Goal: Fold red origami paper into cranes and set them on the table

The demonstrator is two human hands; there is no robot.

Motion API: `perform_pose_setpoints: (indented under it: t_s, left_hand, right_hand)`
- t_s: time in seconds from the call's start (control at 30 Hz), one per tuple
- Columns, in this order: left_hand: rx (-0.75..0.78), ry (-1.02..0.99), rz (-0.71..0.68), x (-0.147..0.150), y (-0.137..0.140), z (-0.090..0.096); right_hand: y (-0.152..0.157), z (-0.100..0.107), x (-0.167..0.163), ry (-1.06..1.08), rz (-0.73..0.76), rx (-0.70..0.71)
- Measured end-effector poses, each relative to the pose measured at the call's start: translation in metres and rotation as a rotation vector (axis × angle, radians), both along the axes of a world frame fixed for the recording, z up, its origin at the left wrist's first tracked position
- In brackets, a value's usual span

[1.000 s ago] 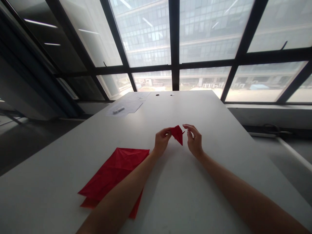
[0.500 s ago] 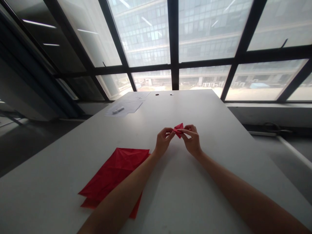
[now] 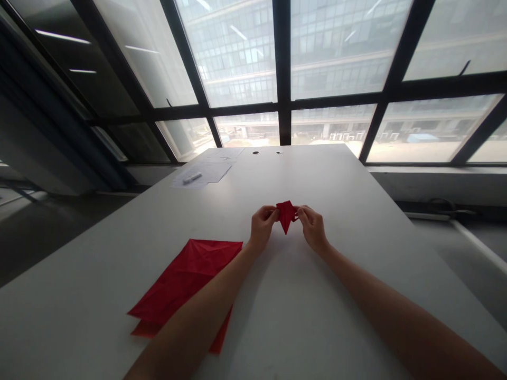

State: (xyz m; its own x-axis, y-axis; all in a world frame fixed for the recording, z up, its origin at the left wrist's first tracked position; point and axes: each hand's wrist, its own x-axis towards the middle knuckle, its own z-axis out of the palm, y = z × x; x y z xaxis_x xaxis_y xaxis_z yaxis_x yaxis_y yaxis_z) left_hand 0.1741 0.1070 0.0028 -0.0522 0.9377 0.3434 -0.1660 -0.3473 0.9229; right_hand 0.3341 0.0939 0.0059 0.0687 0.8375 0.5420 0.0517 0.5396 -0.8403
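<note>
A small piece of folded red paper (image 3: 285, 214) is held up between my two hands, its pointed end hanging down. My left hand (image 3: 262, 224) pinches its left edge between thumb and fingers. At its right edge, my right hand (image 3: 312, 227) has a pinch grip too. Larger creased sheets of red paper (image 3: 186, 277) lie stacked on the table at the left, partly hidden under my left forearm.
The white table (image 3: 336, 295) stretches away toward large dark-framed windows (image 3: 283, 79). White papers (image 3: 216, 171) lie at its far left, with a whitish stick-shaped object (image 3: 192, 178) on them. Two small holes (image 3: 255, 152) show near the far edge.
The folded red paper has been turned so a broader face shows and its point hangs lower. My hands are slightly farther apart, the right fingers drawn back to its edge.
</note>
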Motion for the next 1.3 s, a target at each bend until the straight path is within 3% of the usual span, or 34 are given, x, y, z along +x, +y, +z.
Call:
perform_pose_setpoints:
  t_s: [0.1,0.23,0.37,0.5,0.73,0.9,1.03,1.1,1.2,1.3]
  left_hand:
    - [-0.022,-0.062,-0.016,-0.002,0.000,0.001]
    - [-0.009,-0.061,-0.015,-0.003,0.000,0.002]
    - [0.019,-0.034,0.034,-0.002,0.002,0.000]
    - [0.018,0.013,0.108,-0.003,0.005,-0.004]
    - [0.108,0.175,0.028,0.001,-0.001,-0.003]
    - [0.197,0.334,-0.044,0.003,-0.006,0.000]
    - [0.194,0.279,0.146,0.000,-0.005,0.003]
    - [0.187,0.258,0.199,-0.001,-0.005,0.005]
    - [0.189,0.260,0.130,0.000,-0.007,0.007]
    - [0.177,0.238,0.040,0.002,-0.007,0.007]
  right_hand:
    - [0.000,0.001,0.000,-0.014,0.008,0.013]
    - [0.001,-0.001,-0.001,-0.042,-0.104,0.013]
    - [0.006,-0.006,0.000,0.040,-0.108,-0.050]
    - [0.011,-0.008,0.002,0.151,-0.228,-0.072]
    - [0.020,0.013,0.016,0.382,-0.340,-0.049]
    - [0.022,0.021,0.019,0.438,-0.156,-0.024]
    - [0.017,0.004,0.008,0.369,-0.191,-0.071]
    - [0.015,-0.005,0.002,0.299,-0.075,-0.185]
    - [0.013,-0.011,-0.005,0.239,0.167,-0.282]
    - [0.014,-0.011,-0.005,0.333,0.181,-0.292]
